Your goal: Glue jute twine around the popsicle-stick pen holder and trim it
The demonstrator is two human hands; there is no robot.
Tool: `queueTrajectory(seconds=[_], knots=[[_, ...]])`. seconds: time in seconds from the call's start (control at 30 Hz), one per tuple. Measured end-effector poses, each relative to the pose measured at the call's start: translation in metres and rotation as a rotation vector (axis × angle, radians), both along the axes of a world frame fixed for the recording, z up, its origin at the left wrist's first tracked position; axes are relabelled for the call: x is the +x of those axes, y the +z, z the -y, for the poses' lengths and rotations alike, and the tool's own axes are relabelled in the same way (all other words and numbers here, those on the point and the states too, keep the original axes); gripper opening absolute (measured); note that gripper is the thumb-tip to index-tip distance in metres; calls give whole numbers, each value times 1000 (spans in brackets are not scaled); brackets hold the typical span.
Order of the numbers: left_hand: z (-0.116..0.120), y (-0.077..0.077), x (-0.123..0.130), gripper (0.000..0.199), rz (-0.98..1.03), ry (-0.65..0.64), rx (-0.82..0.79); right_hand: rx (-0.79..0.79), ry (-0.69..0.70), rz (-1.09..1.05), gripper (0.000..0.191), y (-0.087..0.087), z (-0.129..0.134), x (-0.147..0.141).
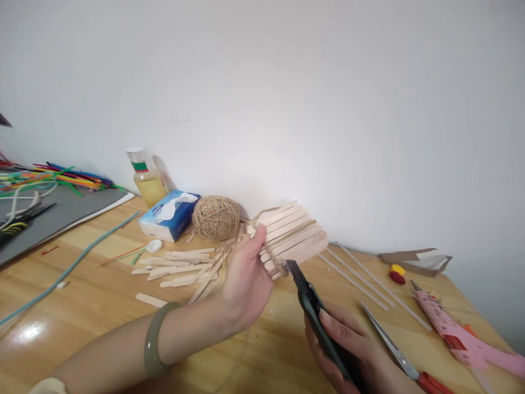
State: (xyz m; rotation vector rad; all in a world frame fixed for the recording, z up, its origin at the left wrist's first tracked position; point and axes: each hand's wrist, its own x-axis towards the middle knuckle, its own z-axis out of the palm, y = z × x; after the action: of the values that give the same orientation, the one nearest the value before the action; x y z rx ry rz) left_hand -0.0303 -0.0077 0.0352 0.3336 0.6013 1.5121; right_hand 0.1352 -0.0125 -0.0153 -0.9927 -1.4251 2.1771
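My left hand [250, 279] grips a panel of wooden craft sticks [295, 232] laid side by side, thumb on its face near the left end. Brown twine [268, 249] runs across the sticks at that end. In my right hand [342, 334] is a dark green utility knife [314, 306], fingers wrapped round its handle and thumb on top. The knife's blade tip is at the panel's lower left corner, close to the twine; whether it touches cannot be made out. A ball of twine [216, 218] sits behind my left hand.
Loose craft sticks [184, 268] lie left of my hand. Behind them stand a tissue pack [169, 216] and a bottle [147, 180]. To the right lie clear glue sticks [361, 273], scissors [394, 345] and a pink glue gun [455, 328]. A white wall [287, 98] closes the back.
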Motion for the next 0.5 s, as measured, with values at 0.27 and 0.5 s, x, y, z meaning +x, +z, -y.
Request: queueTrajectory(seconds=[0.27,0.5], knots=[[-2,-7,3,35,24,-37,-39,49,-33,-107,47,14,2,9],[1,-5,2,39,-5,-18,105,969,-270,598,39,24,10,3]])
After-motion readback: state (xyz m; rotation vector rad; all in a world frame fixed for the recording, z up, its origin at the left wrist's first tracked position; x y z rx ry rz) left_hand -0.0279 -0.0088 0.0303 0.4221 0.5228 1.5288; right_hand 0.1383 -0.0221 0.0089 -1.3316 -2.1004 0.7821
